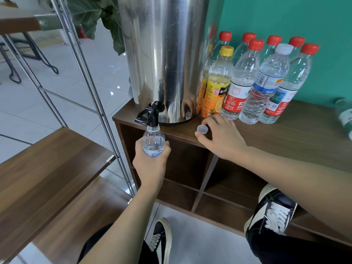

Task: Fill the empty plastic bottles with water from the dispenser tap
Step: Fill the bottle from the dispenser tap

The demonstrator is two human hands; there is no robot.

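A person's left hand (152, 161) grips an uncapped clear bottle (153, 141) upright, its mouth raised just under the black tap (150, 114) of a steel water dispenser (162, 60), placed to catch the flow off the front edge of the wooden surface (285, 134). The forearm reaches up from below, fingers (167, 147) wrapped round the label. The bottle looks nearly empty, and no stream is visible. To the right, the right hand (221, 134) rests palm-down on the surface, thumb and forefinger pinching the bottle's loose cap (202, 128), apparently parking it within reach. Behind, capped bottles (266, 82) stand in rows against the green wall.
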